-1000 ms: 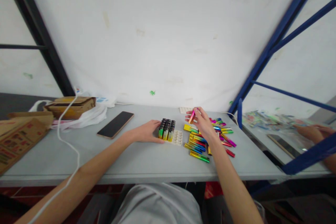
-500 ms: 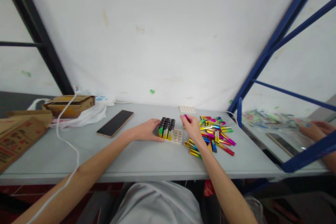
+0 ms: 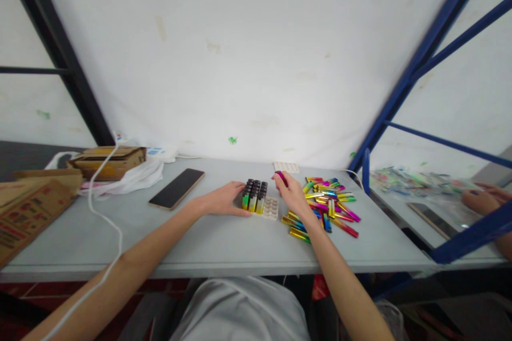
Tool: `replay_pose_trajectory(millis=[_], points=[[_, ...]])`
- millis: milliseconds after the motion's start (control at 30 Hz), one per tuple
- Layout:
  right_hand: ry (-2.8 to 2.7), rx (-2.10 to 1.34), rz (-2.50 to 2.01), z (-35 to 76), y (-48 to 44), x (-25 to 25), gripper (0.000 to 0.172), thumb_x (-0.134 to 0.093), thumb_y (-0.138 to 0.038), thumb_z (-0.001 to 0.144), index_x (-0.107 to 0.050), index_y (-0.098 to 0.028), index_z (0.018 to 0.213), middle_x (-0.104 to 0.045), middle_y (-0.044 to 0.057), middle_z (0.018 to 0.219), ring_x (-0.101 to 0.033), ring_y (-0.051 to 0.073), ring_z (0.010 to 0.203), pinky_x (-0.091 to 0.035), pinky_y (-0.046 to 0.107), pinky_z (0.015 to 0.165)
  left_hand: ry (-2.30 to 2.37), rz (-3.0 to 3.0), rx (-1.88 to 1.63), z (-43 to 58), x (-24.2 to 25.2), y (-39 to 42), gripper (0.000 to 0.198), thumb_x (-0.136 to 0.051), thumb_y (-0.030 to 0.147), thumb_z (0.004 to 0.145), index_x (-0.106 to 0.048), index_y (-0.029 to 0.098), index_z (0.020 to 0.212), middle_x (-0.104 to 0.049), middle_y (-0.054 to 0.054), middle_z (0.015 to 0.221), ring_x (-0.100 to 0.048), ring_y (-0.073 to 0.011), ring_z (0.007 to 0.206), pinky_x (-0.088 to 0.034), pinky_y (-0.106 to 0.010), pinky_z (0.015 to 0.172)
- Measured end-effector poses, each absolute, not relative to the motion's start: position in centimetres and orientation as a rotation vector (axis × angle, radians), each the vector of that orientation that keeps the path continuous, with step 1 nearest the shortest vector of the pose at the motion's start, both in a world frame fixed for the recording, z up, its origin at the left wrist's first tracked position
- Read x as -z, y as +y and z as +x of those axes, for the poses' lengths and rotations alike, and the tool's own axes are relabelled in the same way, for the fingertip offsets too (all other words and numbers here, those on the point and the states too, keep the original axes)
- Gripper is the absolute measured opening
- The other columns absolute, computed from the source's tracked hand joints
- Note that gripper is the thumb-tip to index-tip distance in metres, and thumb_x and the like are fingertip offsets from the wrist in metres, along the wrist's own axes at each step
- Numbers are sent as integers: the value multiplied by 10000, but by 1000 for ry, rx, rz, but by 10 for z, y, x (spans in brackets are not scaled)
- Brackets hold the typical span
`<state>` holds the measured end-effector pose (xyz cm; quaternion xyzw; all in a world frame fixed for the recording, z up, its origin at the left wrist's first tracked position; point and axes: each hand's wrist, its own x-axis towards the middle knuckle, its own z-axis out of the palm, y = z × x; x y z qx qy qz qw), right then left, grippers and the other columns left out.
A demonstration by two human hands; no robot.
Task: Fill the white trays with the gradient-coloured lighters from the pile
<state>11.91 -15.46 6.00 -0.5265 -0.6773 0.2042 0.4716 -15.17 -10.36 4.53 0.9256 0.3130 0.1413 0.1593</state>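
Lighters (image 3: 254,195) black-topped, front ones yellow-based, upright in pale tray (image 3: 271,208).

Glossy metallic-looking sticks (image 3: 320,205), matt tray (image 3: 271,208), smooth tabletop (image 3: 224,245), matt cardboard box (image 3: 34,213)

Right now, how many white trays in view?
2: a front tray, with upright lighters, at the left hand; a back tray near the wall. More may be hidden.

Upright tubes (image 3: 255,196) are topped in black; loose tubes (image 3: 331,208) are tinted metallic gold, magenta and blue; the counter (image 3: 192,245) is coloured grey.
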Motion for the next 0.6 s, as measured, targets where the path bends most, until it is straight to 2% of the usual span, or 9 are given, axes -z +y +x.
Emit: replay_pose_trajectory(millis=[67, 133, 200, 300, 433, 600], points=[[-1705, -584, -1226, 122, -151, -56, 462, -460, -605, 1032, -678, -199, 1062, -693, 43, 872, -634, 185, 730, -501, 290, 657, 904, 2635, -392, -151, -46, -104, 925, -785, 737, 808, -570, 131, 1473, -582, -218, 1546, -547, -402, 1432, -399, -499, 1245], [-1773, -539, -1201, 126, -149, -55, 437, -472, -582, 1046, -687, -202, 1067, -707, 76, 979, -665, 203, 834, -531, 295, 700, 909, 2633, -390, -151, -47, -104, 930, -786, 740, 803, -571, 130, 1471, -583, -220, 1545, -550, -402, 1430, -402, -496, 1244], [-1868, -386, -1232, 129, -148, -56, 406, -495, -548, 1057, -676, -205, 940, -696, 79, 949, -649, 217, 870, -520, 307, 747, 907, 2640, -388, -150, -47, -104, 927, -782, 744, 803, -574, 131, 1466, -591, -219, 1535, -560, -400, 1419, -409, -493, 1239], [-1993, -256, -1322, 133, -150, -59, 417, -511, -495, 1078, -589, -218, 777, -640, 25, 744, -586, 197, 732, -456, 308, 729, 910, 2641, -379, -150, -49, -105, 926, -781, 733, 807, -570, 119, 1467, -588, -231, 1534, -559, -405, 1417, -409, -508, 1239], [-2080, -278, -1356, 138, -150, -60, 382, -538, -432, 1089, -581, -218, 776, -660, 7, 709, -579, 186, 673, -384, 293, 673, 906, 2634, -379, -150, -49, -105, 922, -790, 711, 812, -562, 114, 1476, -579, -237, 1542, -552, -406, 1423, -404, -520, 1243], [-2126, -316, -1315, 138, -148, -57, 284, -596, -355, 1075, -618, -211, 831, -744, 33, 809, -646, 195, 735, -407, 283, 696, 897, 2636, -412, -150, -47, -104, 897, -802, 718, 799, -583, 150, 1459, -601, -208, 1527, -569, -399, 1407, -425, -512, 1228]])
